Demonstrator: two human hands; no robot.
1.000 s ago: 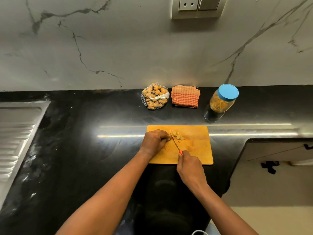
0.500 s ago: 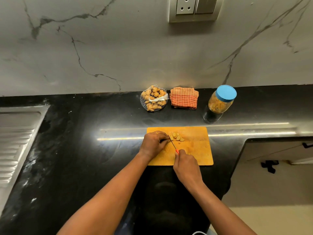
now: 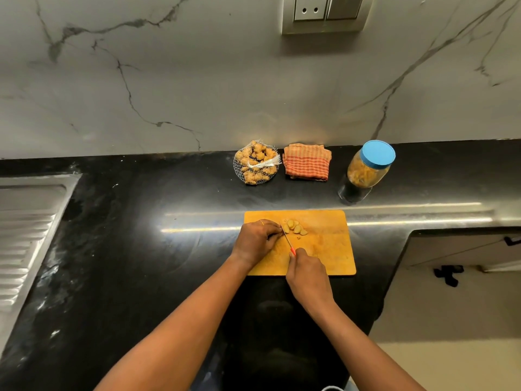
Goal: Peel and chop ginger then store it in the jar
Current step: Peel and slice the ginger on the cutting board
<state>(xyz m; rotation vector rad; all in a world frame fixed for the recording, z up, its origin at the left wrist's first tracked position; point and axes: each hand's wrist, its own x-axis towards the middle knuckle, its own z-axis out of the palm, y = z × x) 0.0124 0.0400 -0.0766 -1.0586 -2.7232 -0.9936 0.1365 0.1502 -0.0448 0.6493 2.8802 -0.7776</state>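
Home kitchen, black stone bench, steel sink drainboard at its left end, veined marble wall with socket plate, wooden chopping board, blue-lidded jar, folded checked cloth

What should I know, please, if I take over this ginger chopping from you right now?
Left hand: fingers curled on the cutting board beside the blade, apparently steadying a ginger piece hidden beneath them.
Right hand: grips the knife, tip at the left fingers.
Done: a few ginger slices lie on the board right of the blade.
Left: finish chopping, open the jar (blue lid on, partly filled, behind the board to the right), tip the slices in. More ginger waits in the net bag beside the folded cloth.
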